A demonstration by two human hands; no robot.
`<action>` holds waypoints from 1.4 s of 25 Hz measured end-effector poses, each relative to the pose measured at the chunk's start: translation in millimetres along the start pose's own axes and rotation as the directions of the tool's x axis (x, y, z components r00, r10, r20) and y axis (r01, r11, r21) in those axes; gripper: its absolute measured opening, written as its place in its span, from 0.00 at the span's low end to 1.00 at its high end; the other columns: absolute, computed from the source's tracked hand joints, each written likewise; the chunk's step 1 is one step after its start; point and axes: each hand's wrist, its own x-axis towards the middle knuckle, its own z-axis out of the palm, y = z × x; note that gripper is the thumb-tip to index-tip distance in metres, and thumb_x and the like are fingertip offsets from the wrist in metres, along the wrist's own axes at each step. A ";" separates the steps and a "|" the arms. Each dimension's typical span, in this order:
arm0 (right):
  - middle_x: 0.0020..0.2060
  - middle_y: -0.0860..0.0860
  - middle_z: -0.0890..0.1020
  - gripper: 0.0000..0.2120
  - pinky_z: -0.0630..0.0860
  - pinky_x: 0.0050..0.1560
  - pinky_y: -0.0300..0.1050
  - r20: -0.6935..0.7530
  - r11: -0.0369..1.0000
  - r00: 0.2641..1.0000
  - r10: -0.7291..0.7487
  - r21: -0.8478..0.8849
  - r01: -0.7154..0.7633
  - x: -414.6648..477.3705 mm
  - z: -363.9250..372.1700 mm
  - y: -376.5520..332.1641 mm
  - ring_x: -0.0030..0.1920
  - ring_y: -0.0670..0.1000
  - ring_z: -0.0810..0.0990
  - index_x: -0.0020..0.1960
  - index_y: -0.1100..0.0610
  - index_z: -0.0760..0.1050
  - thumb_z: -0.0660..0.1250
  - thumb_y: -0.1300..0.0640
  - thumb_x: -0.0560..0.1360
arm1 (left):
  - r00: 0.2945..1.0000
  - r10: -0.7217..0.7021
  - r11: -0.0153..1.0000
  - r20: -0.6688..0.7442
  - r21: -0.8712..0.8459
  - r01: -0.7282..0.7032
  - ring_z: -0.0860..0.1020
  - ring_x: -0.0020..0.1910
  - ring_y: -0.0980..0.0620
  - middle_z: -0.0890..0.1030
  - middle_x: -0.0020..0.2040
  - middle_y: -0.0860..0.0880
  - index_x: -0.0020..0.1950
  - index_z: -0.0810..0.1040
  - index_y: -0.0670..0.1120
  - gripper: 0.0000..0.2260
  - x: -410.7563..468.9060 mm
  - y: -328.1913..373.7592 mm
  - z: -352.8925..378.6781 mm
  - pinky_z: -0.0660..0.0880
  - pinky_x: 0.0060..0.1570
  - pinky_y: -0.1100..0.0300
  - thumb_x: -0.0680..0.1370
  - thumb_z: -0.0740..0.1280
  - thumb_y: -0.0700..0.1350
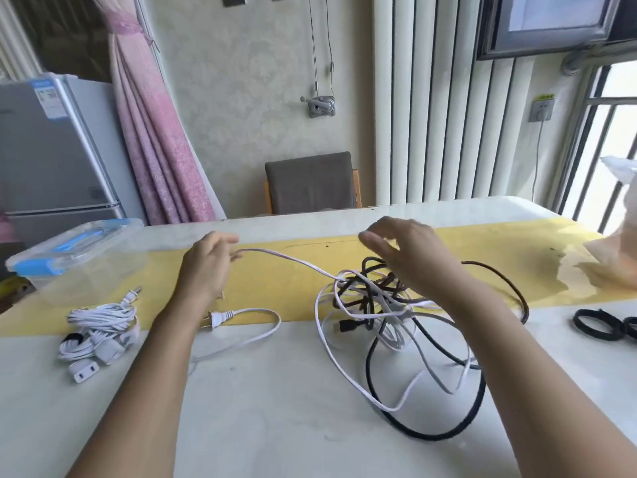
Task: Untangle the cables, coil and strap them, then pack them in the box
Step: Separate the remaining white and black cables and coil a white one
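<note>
A tangle of white and black cables [382,305] lies at the middle right of the table. My left hand [206,263] pinches a white cable [286,258] that runs taut from its fingers into the tangle. The same cable's plug end [215,319] lies below my left wrist. My right hand [410,253] hovers over the tangle with relaxed, spread fingers and holds nothing. A coiled, strapped white cable bundle [98,334] sits at the left. The clear box with a blue-latched lid [72,250] stands at the far left.
Black straps [598,324] lie at the right edge of the table. A plastic bag [617,257] sits at the far right. A yellow strip [293,288] runs across the white table [275,408]. A grey chair [310,182] stands behind it.
</note>
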 end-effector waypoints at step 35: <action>0.33 0.52 0.80 0.15 0.69 0.35 0.44 -0.065 0.995 0.993 0.095 -0.002 -0.095 -2.5 -9.8 -4.4 0.38 0.57 0.77 0.42 0.57 0.78 0.57 0.72 0.70 | 0.240 0.186 0.529 0.953 -0.303 0.793 0.81 0.46 0.42 0.73 0.50 0.41 0.58 0.77 0.43 0.29 -125.6 60.0 98.1 0.79 0.44 0.55 0.66 0.76 0.60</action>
